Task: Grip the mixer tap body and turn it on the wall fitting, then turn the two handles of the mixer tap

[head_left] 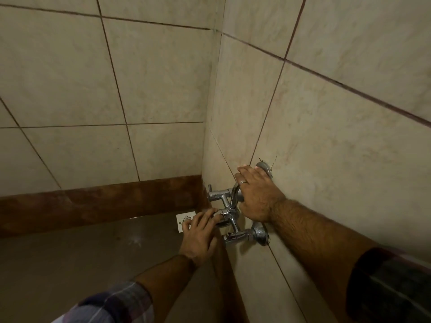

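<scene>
Both hands curl round the chrome wall tap (pixel 229 207), arms outstretched.

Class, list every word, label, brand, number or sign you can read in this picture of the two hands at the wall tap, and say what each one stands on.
No text here can be read.
Floor drain cover: dark dots or marks on the white square, too small and blurred to read; they may only be drain holes.
Chrome wall tap, held by the left hand and right hand: no brand mark visible.
Wall tiles: no lettering.
</scene>
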`<state>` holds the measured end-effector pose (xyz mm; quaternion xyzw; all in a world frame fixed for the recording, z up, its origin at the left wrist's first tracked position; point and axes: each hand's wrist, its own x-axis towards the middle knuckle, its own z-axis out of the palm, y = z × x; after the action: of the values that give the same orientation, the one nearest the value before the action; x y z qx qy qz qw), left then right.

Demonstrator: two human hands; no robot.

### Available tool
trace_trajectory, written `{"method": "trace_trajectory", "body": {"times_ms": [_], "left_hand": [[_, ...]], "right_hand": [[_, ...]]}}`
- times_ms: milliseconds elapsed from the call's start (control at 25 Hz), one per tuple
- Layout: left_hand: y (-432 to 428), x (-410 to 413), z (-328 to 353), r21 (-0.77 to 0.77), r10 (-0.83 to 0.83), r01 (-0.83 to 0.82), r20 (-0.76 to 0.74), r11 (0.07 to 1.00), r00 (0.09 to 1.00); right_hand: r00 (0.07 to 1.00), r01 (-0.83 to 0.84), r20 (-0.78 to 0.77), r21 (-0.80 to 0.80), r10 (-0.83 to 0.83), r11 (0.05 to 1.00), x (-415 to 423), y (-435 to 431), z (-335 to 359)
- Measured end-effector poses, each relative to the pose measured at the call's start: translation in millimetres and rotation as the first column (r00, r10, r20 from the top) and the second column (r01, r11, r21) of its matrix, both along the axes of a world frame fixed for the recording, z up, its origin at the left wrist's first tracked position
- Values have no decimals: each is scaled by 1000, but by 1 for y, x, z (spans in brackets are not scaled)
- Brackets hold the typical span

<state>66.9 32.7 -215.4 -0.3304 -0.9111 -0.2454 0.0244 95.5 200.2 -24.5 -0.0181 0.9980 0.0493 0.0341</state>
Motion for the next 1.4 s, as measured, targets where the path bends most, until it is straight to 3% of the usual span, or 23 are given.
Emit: {"method": "trace_trajectory", "body": {"times_ms": [1000, 1200, 1280, 1400], "left_hand": [[-13, -2, 2, -277, -115, 86, -92, 957, 989], [-21, -14, 11, -452, -215, 138, -123, 881, 969], [-23, -14, 23, -502, -239, 164, -87, 849, 967], [-27, -13, 45, -566, -287, 212, -45, 797, 957]], "right_hand": [[999, -4, -35, 59, 6, 998, 3, -1, -2], [1000, -5, -6, 133, 6, 991, 2, -2, 3], [1000, -6, -9, 89, 7, 996, 6, -5, 4], [997, -12, -83, -188, -3, 982, 40, -22, -10]]}}
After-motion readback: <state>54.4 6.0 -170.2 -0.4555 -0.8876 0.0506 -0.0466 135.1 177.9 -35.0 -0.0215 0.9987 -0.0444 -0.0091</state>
